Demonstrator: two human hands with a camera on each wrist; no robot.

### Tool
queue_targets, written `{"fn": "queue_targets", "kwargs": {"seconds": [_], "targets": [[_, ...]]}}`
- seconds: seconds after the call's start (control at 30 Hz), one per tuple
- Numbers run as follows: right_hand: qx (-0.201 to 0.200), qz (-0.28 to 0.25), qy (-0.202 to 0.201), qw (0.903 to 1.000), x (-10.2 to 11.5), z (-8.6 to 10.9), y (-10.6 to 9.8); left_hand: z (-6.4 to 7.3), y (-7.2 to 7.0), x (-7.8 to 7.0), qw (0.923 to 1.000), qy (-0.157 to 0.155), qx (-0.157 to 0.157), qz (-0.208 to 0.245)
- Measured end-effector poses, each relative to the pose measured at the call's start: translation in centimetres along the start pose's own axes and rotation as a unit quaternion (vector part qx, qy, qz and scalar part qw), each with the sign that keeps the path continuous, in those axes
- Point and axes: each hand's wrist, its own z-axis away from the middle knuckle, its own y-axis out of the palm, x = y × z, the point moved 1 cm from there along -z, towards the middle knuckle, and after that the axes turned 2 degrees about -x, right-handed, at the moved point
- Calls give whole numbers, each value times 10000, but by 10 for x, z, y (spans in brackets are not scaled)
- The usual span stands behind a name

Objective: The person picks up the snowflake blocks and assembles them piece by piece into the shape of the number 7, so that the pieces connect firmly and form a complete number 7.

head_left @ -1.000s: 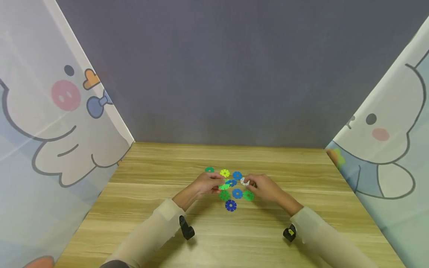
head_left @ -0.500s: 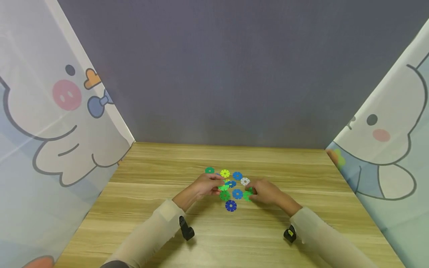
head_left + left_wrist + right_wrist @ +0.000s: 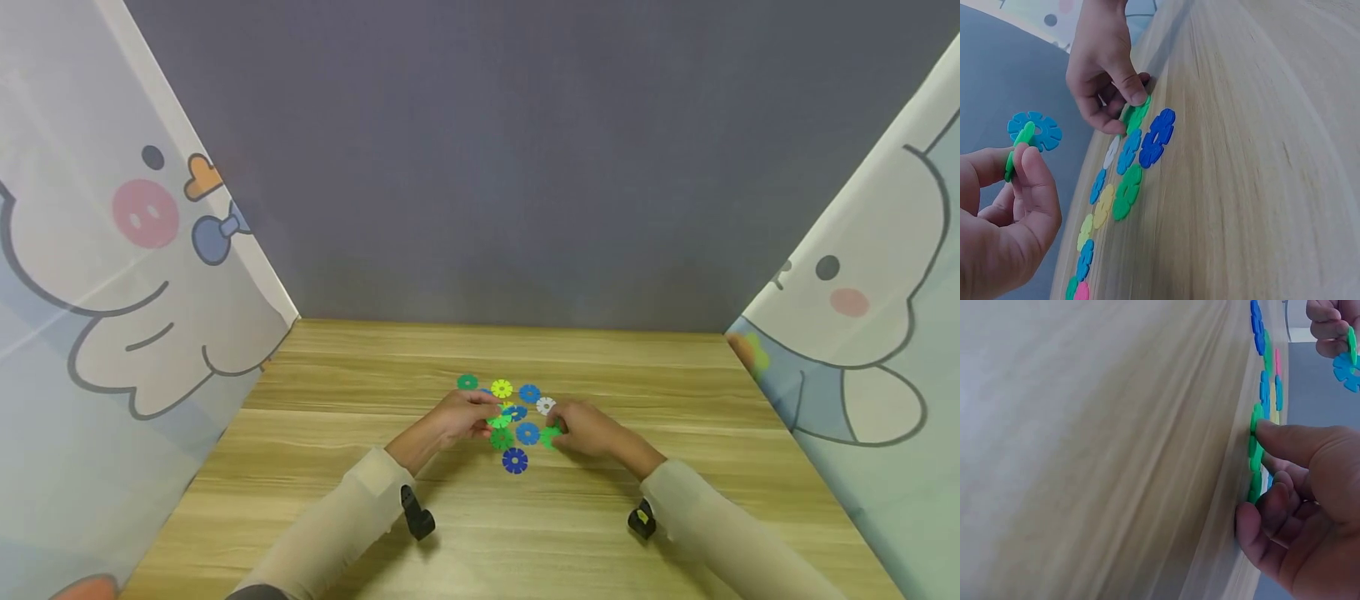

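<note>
In my left hand [image 3: 463, 415], the thumb and fingers pinch a bright green snowflake disc [image 3: 1011, 164] that is slotted crosswise into a blue snowflake disc [image 3: 1050, 133]. The joined pair is held up above the table. On the right, my right hand [image 3: 591, 427] reaches down to the wood, its thumb and fingertips on the edges of a green snowflake disc [image 3: 1255, 450]. Another green disc [image 3: 1255, 487] shows by those fingers. Beside them lies a white disc [image 3: 546, 406], with a light blue disc [image 3: 528, 433] to the left.
More notched discs lie flat between the hands: a dark blue one [image 3: 515, 461] nearest me, a green one [image 3: 502, 438], a yellow one [image 3: 502, 388], a blue one [image 3: 529, 393] and a teal-green one [image 3: 467, 382]. A pink disc [image 3: 1082, 290] shows too. A grey panel [image 3: 480, 167] stands behind the table [image 3: 375, 358].
My right hand has left the white disc and moved down and slightly toward me onto the green disc. The left hand keeps its hold on the joined pair, nearly still.
</note>
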Motion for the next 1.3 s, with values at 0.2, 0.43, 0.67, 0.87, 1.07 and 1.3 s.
{"fn": "queue_targets", "kwargs": {"seconds": [0.2,0.43,0.67,0.87,1.07,1.3], "targets": [[322,-346,413,9980,0,-5,0,1,1,0,10000,44,-41,-39],[377,-725,443,9957,-6,-2,-2,2,0,0,9999,13,30,-101],[260,-499,63,9984,-10,-2,0,3,-2,-1,9998,30,55,-206],[238,-597,69,9979,-8,-5,1,1,-1,0,9998,45,-5,-186],[152,-473,-66,9987,-10,-1,-2,0,1,1,9998,54,26,-172],[-101,-648,-379,9971,-8,0,-12,0,1,0,10000,38,11,-71]]}}
